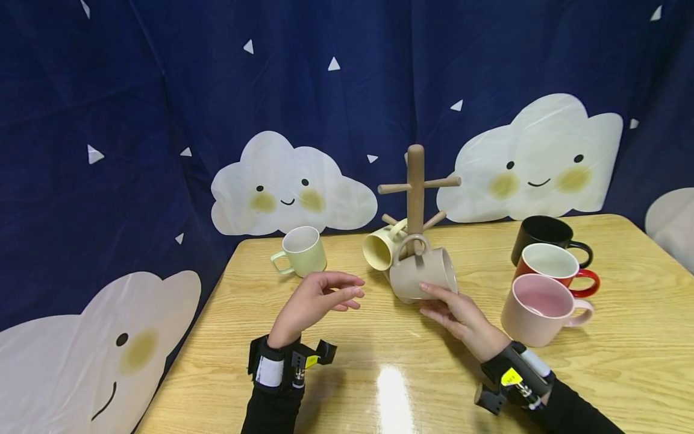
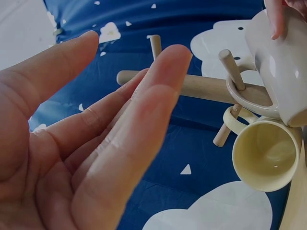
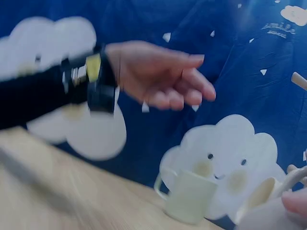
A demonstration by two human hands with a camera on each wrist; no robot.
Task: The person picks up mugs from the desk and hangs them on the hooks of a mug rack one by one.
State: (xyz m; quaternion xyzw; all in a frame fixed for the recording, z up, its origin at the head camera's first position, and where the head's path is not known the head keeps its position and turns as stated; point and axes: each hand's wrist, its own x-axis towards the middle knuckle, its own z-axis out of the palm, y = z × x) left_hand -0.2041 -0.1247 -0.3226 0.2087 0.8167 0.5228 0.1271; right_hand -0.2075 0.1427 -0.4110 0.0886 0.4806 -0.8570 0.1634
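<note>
A greige mug [image 1: 423, 276] lies tilted on its side at the wooden mug tree [image 1: 415, 199], its handle looped round a lower peg. My right hand [image 1: 463, 319] holds this mug near the rim, thumb on its side and the other fingers lower down. Just behind hangs a cream-yellow mug [image 2: 266, 153], its handle over another low peg and its mouth facing outward. To the left of the tree my left hand [image 1: 320, 295] hovers above the table, fingers loosely extended and holding nothing.
A pale green mug [image 1: 306, 256] stands upright at the back left. On the right, a black mug [image 1: 528, 241], a red mug [image 1: 520, 268] with a white inside and a pink mug [image 1: 531, 319] stand close together. A dark blue cloud-print curtain [image 1: 325, 108] hangs behind the table.
</note>
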